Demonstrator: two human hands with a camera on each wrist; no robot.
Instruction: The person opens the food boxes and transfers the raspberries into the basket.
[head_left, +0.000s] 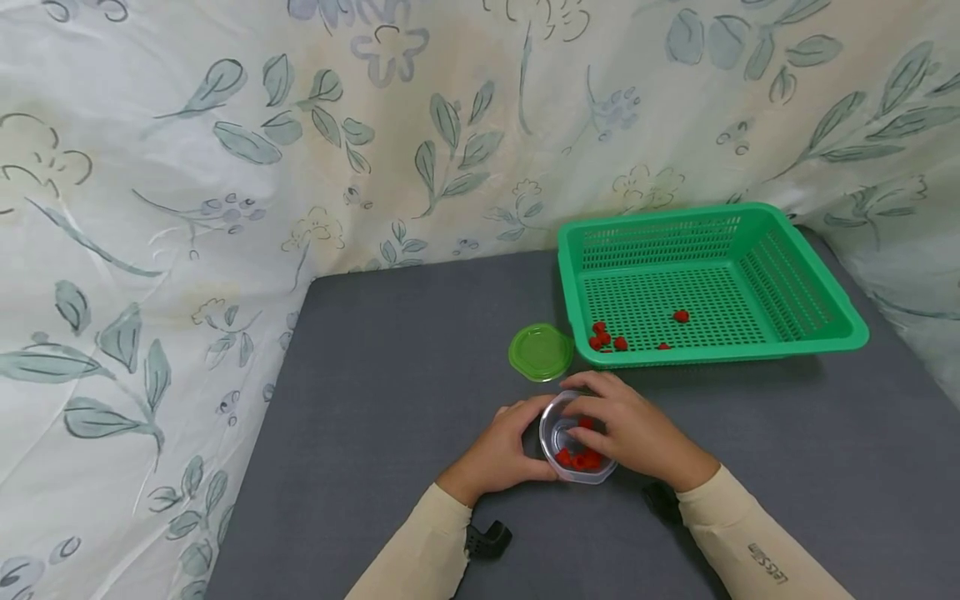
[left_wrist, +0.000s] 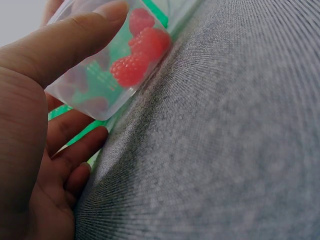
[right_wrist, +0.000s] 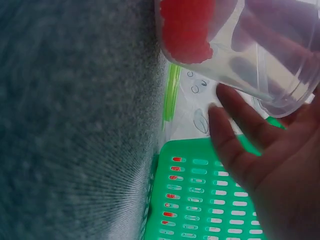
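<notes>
The clear cup [head_left: 555,429] is sitting between the two hands, its mouth facing up toward the head camera. Clock positions are being read from the cup's centre, with 12 o'clock pointing away from the person. Inside, red raspberries [head_left: 579,461] are resting low at 6 o'clock.

The left hand [head_left: 512,450] is holding the cup from 9 o'clock, its thumb lying along the near side and its fingers wrapping the far side. The right hand [head_left: 633,427] is reaching in from 3 o'clock, its thumb and index finger extending over the mouth. A further raspberry [head_left: 585,423] is showing between those two digits; whether they are pinching it cannot be told.

At 11 o'clock, just beyond the fingers, a green lid [head_left: 540,353] is lying flat, near the basket. The green basket [head_left: 750,352] is standing between 1 and 2 o'clock. More raspberries are lying in it: a cluster at the basket's own 8 o'clock, one nearer its middle, and one being partly hidden by the near rim.

The grey counter [head_left: 390,400] is supporting everything. Floral fabric [head_left: 465,100] is hanging behind it at 12 o'clock.
</notes>
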